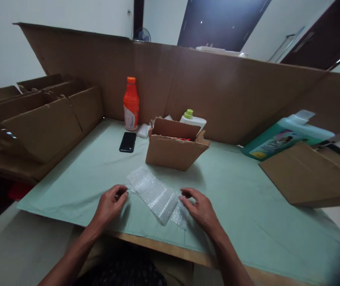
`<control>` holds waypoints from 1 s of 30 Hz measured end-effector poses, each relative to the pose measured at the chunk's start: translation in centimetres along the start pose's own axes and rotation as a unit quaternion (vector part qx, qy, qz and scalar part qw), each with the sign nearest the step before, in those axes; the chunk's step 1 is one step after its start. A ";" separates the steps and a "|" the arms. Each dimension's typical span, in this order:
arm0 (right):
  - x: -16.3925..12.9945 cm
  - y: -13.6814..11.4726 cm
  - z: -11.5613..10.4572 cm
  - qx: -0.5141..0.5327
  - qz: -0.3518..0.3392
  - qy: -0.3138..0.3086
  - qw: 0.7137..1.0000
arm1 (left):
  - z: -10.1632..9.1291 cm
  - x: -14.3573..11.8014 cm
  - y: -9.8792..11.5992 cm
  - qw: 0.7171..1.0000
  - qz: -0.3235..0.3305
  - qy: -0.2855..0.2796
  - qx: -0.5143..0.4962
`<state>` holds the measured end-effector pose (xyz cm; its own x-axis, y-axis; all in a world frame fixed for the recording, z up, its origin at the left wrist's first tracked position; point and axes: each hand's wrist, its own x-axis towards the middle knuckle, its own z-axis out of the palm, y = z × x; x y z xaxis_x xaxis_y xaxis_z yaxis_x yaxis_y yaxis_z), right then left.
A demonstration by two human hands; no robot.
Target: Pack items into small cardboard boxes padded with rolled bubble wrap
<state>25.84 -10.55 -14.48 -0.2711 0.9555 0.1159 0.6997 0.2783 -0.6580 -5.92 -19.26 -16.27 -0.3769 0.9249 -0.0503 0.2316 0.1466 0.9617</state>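
Observation:
A bubble-wrapped bundle [153,193] lies on the pale green table cover [235,206] just in front of me. My left hand [110,204] pinches the wrap's left edge between thumb and fingers. My right hand [198,208] rests on the wrap's right edge, fingers curled onto it. Behind the bundle stands a small open cardboard box [174,149] with something red inside.
A black phone [128,142] and an orange bottle [131,104] stand at the back left. A white bottle with a green cap [192,118] is behind the box. A teal jug [283,137] and flat cardboard [310,174] lie right; folded boxes [43,123] left. A cardboard wall [232,99] encloses the table.

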 end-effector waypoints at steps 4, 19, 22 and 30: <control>-0.2 -2.0 2.3 -0.050 -0.022 -0.026 0.998 | 1.9 1.4 0.5 0.992 0.106 -0.009 0.074; -1.2 -5.9 2.6 0.391 0.000 -0.070 0.918 | 4.6 -5.4 2.1 0.799 -0.313 -0.248 -0.450; -2.2 -5.2 2.1 0.396 0.043 -0.109 0.911 | 5.9 -4.2 2.0 0.812 -0.278 -0.134 -0.496; 2.2 -4.7 2.8 0.239 0.006 -0.100 0.966 | 1.3 1.4 2.0 0.990 -0.105 0.041 -0.089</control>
<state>20.10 -10.03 -13.17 -0.4212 0.9069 -0.0084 0.3317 0.1454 -0.9321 -4.82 -17.16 -14.77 -0.4729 0.8482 -0.2385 -0.0187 0.2610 0.9652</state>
